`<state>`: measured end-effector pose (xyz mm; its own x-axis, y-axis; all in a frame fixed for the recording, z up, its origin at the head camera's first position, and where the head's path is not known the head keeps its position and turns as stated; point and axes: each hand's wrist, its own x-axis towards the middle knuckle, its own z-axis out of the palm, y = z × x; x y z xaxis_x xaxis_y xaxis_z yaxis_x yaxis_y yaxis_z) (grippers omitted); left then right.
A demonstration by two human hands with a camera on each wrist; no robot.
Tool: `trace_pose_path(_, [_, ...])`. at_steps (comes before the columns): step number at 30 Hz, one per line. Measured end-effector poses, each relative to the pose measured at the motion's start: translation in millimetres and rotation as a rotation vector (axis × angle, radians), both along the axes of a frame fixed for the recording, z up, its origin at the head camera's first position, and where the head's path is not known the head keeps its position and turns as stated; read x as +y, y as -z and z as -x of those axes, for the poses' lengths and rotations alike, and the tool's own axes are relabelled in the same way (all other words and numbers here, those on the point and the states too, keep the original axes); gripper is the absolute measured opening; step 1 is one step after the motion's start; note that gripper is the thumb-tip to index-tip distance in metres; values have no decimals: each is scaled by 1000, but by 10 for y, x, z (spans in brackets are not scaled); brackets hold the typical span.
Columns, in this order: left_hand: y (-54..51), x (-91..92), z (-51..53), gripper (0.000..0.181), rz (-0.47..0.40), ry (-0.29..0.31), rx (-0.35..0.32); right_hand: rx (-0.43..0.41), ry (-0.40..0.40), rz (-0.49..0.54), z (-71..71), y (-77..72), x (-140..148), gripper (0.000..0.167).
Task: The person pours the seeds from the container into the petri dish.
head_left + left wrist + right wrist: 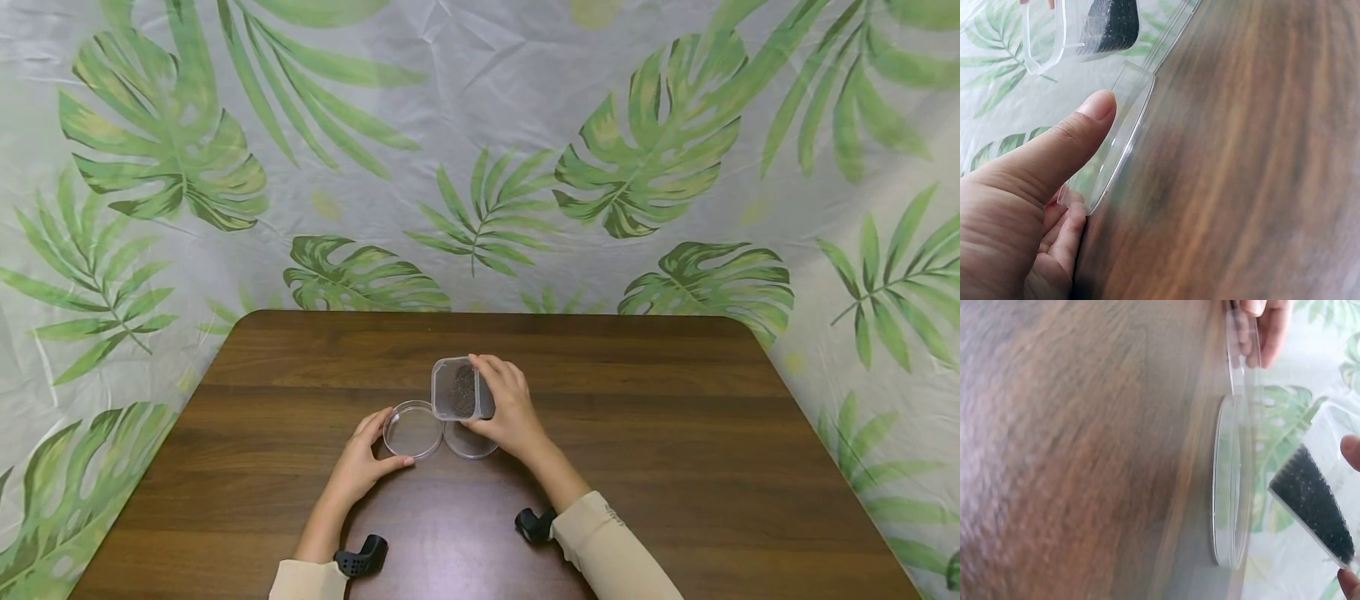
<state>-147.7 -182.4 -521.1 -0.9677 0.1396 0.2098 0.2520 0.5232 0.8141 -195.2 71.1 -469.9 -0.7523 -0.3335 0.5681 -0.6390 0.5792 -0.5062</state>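
Note:
In the head view my right hand point(510, 408) grips a clear square container point(444, 390) of dark grains point(465, 392), tilted above the table. Under it, partly hidden, lies a round clear dish point(471, 442); the right wrist view shows this dish point(1229, 487) low on the wood, with the dark grains point(1313, 500) slanting in the raised container. My left hand point(363, 458) holds a second round clear dish point(414, 430) at its left side, thumb and fingers around the rim. In the left wrist view, my left thumb and fingers point(1072, 228) touch that dish's edge point(1125, 144).
The brown wooden table point(637, 467) spreads out around both hands. A pale cloth with green leaves point(495, 100) hangs behind its far edge. Black wrist devices sit at the left point(363, 557) and right point(535, 527) cuffs.

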Motion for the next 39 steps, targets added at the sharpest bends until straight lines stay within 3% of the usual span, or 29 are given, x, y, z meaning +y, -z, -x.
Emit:
trace_pose_path(17, [-5,-1,5,87,2,6,2,60,-5,-163,-11,14,-88,96])
trace_pose_path(39, [-8,-3,-5,87,2,3,-14,141,-50,-274,12,-6,-175,91])
